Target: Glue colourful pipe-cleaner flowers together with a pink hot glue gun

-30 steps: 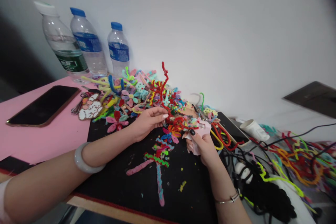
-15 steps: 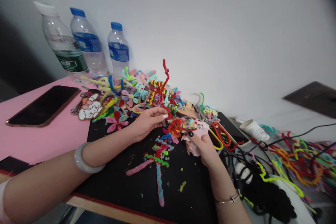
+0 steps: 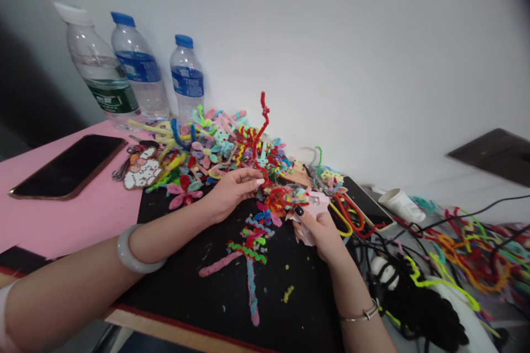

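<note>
My left hand [image 3: 232, 192] pinches a red crinkled pipe cleaner [image 3: 260, 127] whose free end sticks up above the pile. Its lower part coils into a red loop [image 3: 276, 198] between my two hands. My right hand [image 3: 317, 227] is wrapped round a pale pink tool [image 3: 313, 210] whose tip points at that coil. Both hands hover over a black mat [image 3: 215, 287]. A finished flower with pink and blue stems [image 3: 248, 253] lies on the mat just in front of them.
A heap of coloured pipe-cleaner flowers [image 3: 207, 149] sits behind my hands. Three water bottles [image 3: 138, 69] stand by the wall. A phone [image 3: 68, 168] and keys [image 3: 138, 168] lie on pink paper at left. Cables, a white cup [image 3: 399, 204] and loose pipe cleaners [image 3: 472, 248] crowd the right.
The upright end of the red pipe cleaner has swung slightly up and right. My right hand with the pink tool has shifted a little left toward the coil.
</note>
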The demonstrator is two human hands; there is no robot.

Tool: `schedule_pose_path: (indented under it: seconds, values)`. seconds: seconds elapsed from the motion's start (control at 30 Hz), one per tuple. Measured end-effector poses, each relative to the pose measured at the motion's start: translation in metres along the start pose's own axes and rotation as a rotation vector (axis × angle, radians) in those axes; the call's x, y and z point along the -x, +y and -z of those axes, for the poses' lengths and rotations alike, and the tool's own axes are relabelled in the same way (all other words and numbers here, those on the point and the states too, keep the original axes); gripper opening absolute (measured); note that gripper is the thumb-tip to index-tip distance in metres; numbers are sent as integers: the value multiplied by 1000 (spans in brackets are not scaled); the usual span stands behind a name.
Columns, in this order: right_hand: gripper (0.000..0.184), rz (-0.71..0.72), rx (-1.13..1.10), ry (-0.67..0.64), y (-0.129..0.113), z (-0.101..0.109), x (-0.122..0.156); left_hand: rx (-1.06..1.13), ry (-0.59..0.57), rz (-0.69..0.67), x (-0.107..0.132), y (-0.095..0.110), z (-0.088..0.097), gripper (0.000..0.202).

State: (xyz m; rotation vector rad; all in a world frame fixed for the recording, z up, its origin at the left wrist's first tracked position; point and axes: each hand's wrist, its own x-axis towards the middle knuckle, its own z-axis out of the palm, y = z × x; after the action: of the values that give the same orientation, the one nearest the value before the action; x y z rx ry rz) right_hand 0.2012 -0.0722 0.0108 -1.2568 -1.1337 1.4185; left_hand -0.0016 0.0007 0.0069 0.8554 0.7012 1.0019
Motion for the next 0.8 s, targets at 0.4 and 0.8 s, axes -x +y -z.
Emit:
schedule_pose_path:
  seconds: [0.4, 0.8]
  values:
    - [33, 6, 41, -13, 3, 2, -2, 29, 6, 18, 2, 1, -1, 22]
    - [33, 40, -70, 35, 2, 1, -2, 61, -40, 83, 4, 3, -3, 18]
